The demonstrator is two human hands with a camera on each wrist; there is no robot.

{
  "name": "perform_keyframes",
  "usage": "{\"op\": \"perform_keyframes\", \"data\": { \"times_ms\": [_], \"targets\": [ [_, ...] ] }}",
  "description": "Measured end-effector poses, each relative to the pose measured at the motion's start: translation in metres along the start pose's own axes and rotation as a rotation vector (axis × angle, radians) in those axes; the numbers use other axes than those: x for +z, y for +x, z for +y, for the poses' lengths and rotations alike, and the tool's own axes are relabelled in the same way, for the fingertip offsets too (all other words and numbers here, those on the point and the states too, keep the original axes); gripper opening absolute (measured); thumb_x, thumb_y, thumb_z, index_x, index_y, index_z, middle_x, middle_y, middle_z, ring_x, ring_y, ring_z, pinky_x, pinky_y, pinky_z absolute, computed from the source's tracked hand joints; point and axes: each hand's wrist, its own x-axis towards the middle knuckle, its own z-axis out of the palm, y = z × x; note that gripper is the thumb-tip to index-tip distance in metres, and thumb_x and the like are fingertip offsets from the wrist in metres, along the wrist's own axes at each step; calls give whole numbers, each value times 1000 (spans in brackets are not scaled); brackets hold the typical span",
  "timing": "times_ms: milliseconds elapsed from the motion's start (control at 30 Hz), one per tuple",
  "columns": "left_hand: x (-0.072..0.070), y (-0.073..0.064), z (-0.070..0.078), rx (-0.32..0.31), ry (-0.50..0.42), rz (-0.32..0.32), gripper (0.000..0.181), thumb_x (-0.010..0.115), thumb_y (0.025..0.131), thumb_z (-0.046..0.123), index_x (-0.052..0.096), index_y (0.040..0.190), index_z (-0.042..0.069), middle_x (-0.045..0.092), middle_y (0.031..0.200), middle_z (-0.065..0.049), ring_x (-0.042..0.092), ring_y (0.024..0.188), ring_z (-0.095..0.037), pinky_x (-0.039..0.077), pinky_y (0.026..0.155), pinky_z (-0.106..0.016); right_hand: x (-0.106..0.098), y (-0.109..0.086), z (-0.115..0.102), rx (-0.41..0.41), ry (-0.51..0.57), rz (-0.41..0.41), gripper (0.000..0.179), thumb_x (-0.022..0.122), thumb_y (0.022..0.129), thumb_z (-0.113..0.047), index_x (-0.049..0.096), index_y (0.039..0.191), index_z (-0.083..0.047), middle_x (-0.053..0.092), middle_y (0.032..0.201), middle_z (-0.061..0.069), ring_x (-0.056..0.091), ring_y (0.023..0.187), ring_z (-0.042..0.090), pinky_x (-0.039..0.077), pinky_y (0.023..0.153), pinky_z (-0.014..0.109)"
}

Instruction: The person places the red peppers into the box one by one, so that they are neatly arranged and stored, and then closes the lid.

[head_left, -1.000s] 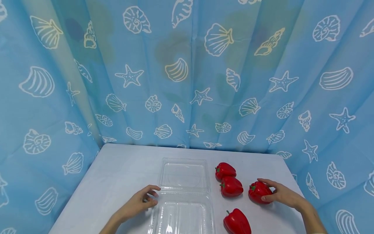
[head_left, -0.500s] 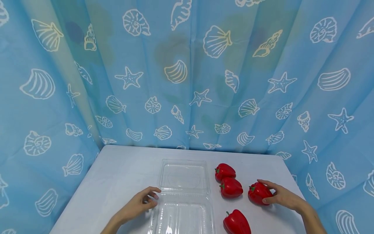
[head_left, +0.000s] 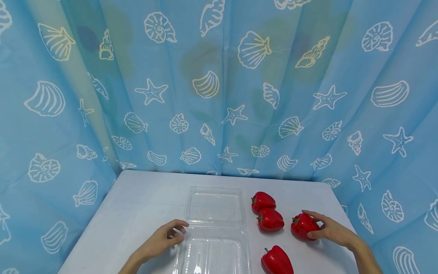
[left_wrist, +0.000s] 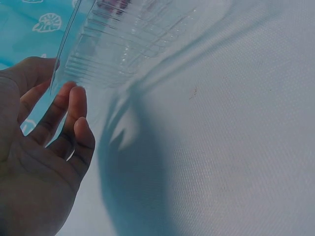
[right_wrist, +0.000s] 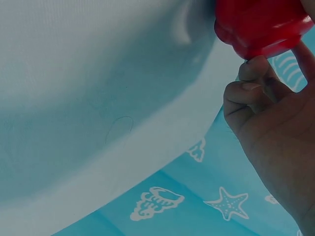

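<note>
My right hand (head_left: pixel 330 228) grips a red bell pepper (head_left: pixel 301 227) at the table's right side, thumb on the near side and a finger over the far side. In the right wrist view the pepper (right_wrist: pixel 263 24) shows at the top, with curled fingertips (right_wrist: pixel 256 66) against its lower edge. My left hand (head_left: pixel 162 238), its fingers loosely bent, is at the left rim of a clear plastic clamshell container (head_left: pixel 216 224) lying open. From the left wrist, the left hand (left_wrist: pixel 44 132) has its fingertips right at the container's edge (left_wrist: pixel 59 54).
Two red bell peppers, one (head_left: pixel 262 202) behind the other (head_left: pixel 270 220), lie close together right of the container. Another bell pepper (head_left: pixel 277 260) is nearer the front. A white cloth covers the table (head_left: pixel 143 198), and blue shell-print curtains (head_left: pixel 184 133) surround it.
Both hands hold nearly the same places. The whole head view has shifted very slightly; the right hand keeps its grip on the bell pepper.
</note>
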Motion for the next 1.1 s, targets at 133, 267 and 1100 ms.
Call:
{"op": "perform_keyframes", "data": {
  "times_ms": [133,267,1100],
  "targets": [
    [0,0,0,8,-6,-5,38,64,99,17,56,136,9,61,120,-15,61,96,-23,55,75,-31,-1,1,1,-7,3,3,98,87,75,-24,34,156,-9,43,140,27,43,124,46,58,82,50],
    [0,1,-1,12,-6,-1,38,64,99,16,56,136,8,61,121,-15,61,97,-23,55,75,-30,-2,3,2,-13,2,7,97,87,76,-25,34,155,-9,44,139,26,45,123,44,59,81,49],
    [1,2,-5,-3,-3,18,37,67,97,16,58,133,10,61,119,-13,60,95,-22,53,73,-27,-8,6,-23,-62,-14,72,102,88,74,-29,27,155,-15,44,139,26,54,111,33,60,79,45]
  ]
}}
